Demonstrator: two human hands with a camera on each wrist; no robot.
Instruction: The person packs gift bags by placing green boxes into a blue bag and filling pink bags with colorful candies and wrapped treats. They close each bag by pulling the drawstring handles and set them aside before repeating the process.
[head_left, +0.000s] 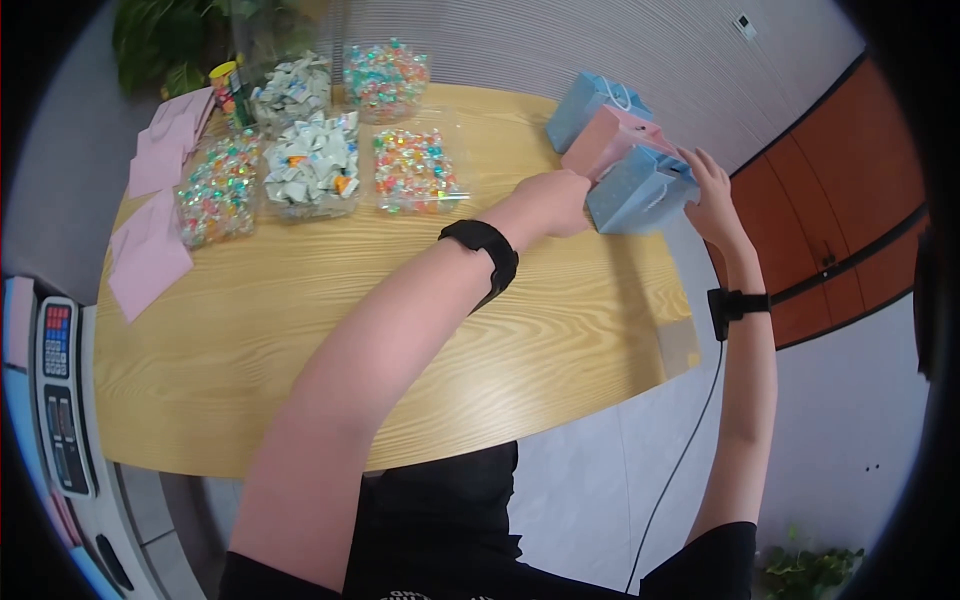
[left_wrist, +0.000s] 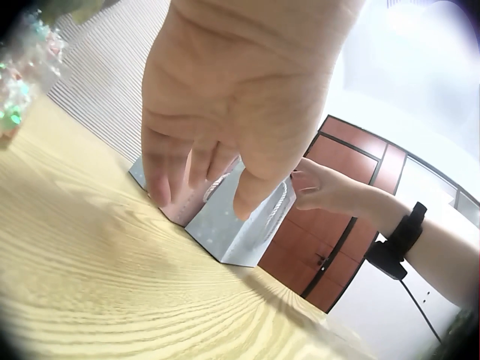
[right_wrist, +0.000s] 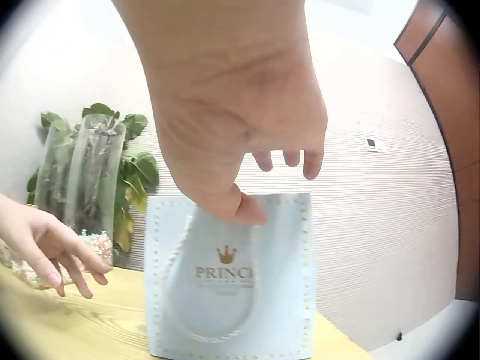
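A light blue gift bag [head_left: 632,195] with a crown and lettering on its face stands upright at the table's right end. Behind it are a pink gift bag [head_left: 612,140] and another blue gift bag [head_left: 583,108], forming a row. My left hand [head_left: 553,203] is beside the front bags on their left, its fingers apart and relaxed. At the right side of the front blue bag, my right hand [head_left: 713,203] has its fingers spread near the top rim. In the right wrist view, its thumb [right_wrist: 238,210] overlaps the bag's face below the rim.
Clear boxes of wrapped candies [head_left: 413,165] and white packets [head_left: 312,170] stand at the back left of the wooden table [head_left: 500,350]. Flat pink bags [head_left: 150,250] lie along its left edge. A cable [head_left: 675,465] hangs from the right wrist camera.
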